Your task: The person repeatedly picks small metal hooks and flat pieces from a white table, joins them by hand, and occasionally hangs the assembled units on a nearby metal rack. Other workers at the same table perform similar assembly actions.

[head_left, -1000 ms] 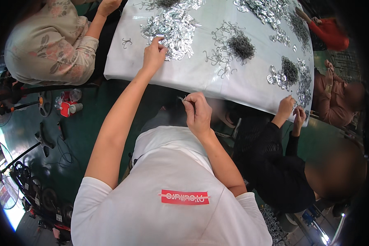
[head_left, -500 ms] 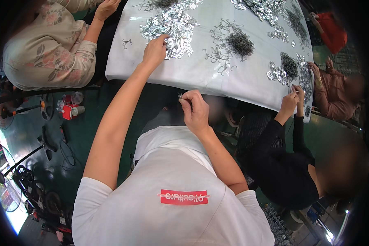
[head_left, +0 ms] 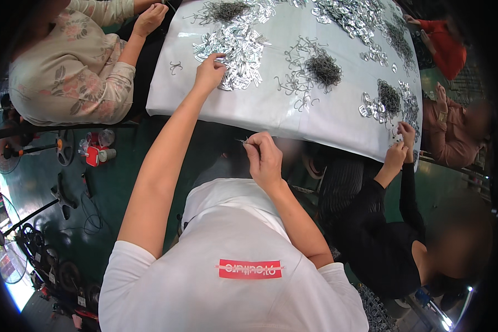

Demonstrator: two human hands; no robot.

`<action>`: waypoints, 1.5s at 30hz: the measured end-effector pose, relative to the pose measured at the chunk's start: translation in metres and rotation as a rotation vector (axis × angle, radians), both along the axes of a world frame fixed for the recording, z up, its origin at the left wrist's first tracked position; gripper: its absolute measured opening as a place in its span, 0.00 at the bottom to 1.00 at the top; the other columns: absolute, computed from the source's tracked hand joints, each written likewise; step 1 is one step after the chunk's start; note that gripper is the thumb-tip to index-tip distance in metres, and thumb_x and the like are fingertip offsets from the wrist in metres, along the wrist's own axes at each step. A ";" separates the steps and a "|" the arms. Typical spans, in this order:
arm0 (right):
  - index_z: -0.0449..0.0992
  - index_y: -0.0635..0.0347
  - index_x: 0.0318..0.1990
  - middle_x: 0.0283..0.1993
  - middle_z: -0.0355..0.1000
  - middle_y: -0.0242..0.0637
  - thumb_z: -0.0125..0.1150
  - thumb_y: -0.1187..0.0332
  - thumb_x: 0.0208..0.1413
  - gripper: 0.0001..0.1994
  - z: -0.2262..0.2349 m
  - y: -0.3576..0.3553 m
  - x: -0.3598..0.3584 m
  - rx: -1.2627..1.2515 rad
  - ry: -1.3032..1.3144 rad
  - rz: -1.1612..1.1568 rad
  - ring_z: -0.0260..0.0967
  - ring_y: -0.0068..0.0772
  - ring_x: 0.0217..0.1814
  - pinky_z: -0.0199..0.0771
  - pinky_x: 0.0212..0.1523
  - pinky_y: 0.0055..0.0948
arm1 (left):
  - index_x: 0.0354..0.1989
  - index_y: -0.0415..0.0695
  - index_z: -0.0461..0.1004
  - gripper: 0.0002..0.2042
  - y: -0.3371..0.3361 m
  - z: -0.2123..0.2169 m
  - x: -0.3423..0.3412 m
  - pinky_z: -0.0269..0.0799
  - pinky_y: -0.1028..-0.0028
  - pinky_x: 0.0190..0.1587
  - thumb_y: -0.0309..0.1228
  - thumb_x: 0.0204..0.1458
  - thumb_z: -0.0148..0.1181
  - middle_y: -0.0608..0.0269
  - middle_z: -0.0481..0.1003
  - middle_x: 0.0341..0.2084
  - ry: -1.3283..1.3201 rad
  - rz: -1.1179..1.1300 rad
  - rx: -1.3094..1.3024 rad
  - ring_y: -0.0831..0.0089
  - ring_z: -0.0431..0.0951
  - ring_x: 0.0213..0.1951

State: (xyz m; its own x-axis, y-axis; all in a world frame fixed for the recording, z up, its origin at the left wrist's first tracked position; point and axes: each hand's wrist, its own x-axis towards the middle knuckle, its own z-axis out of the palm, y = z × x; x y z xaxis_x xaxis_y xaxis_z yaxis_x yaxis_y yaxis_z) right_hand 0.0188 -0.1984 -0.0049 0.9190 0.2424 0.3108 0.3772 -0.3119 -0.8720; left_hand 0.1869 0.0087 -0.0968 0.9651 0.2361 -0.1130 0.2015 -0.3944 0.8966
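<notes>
My left hand [head_left: 210,69] reaches out over the white-covered table [head_left: 271,110]. Its bent fingertips rest on a heap of small silver metal pieces [head_left: 239,47], and whether they pinch one is hidden. My right hand [head_left: 263,157] is held close to my chest, below the table's near edge. It pinches a small thin wire piece [head_left: 243,142] between thumb and fingers. A dark tangle of wire hooks [head_left: 322,67] lies on the cloth to the right of my left hand.
More silver pieces [head_left: 354,16] and dark wire piles [head_left: 390,97] cover the far and right parts of the table. A person in a floral top [head_left: 72,77] sits at the left, a person in black [head_left: 387,232] at the right. Tools and cables [head_left: 66,193] lie on the green floor.
My left hand has stayed on the silver heap and my right hand has barely shifted. The person in black has kept both hands up at the table's right edge.
</notes>
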 end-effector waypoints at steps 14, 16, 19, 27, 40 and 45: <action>0.69 0.64 0.34 0.31 0.69 0.40 0.58 0.80 0.55 0.04 -0.003 0.000 0.005 0.001 0.001 0.001 0.65 0.30 0.23 0.66 0.23 0.25 | 0.42 0.43 0.79 0.12 -0.007 -0.007 0.006 0.74 0.67 0.39 0.29 0.49 0.61 0.54 0.80 0.31 0.006 -0.013 0.251 0.63 0.81 0.32; 0.69 0.64 0.34 0.31 0.69 0.40 0.58 0.80 0.54 0.04 -0.004 -0.002 0.005 0.002 -0.016 -0.004 0.65 0.30 0.22 0.66 0.23 0.25 | 0.42 0.44 0.80 0.11 -0.009 -0.010 0.008 0.74 0.68 0.39 0.29 0.49 0.60 0.52 0.80 0.32 0.018 -0.031 0.258 0.63 0.81 0.32; 0.69 0.64 0.34 0.31 0.69 0.40 0.58 0.80 0.54 0.04 -0.005 -0.004 0.006 -0.001 -0.025 -0.009 0.65 0.30 0.22 0.66 0.23 0.25 | 0.41 0.45 0.81 0.11 -0.012 -0.015 0.009 0.74 0.67 0.41 0.28 0.50 0.58 0.49 0.79 0.33 -0.015 -0.050 0.298 0.60 0.80 0.34; 0.70 0.62 0.32 0.29 0.70 0.38 0.60 0.81 0.49 0.06 -0.005 -0.006 0.007 -0.012 -0.033 -0.034 0.68 0.36 0.23 0.68 0.23 0.29 | 0.43 0.49 0.81 0.13 -0.005 -0.018 0.003 0.72 0.66 0.45 0.24 0.53 0.53 0.45 0.76 0.39 -0.127 -0.125 0.465 0.54 0.78 0.41; 0.71 0.63 0.32 0.29 0.71 0.40 0.62 0.82 0.46 0.07 -0.007 -0.006 0.011 0.006 -0.083 -0.029 0.70 0.41 0.26 0.70 0.25 0.32 | 0.41 0.35 0.75 0.10 -0.047 0.094 -0.125 0.71 0.79 0.33 0.28 0.55 0.60 0.66 0.77 0.31 0.059 -0.112 -0.618 0.82 0.75 0.32; 0.71 0.63 0.32 0.28 0.70 0.40 0.62 0.82 0.45 0.07 -0.006 0.002 0.012 0.012 -0.058 -0.019 0.69 0.40 0.25 0.69 0.24 0.32 | 0.41 0.38 0.75 0.08 -0.051 0.120 -0.153 0.69 0.84 0.32 0.27 0.56 0.59 0.68 0.77 0.32 0.125 -0.114 -0.579 0.85 0.74 0.32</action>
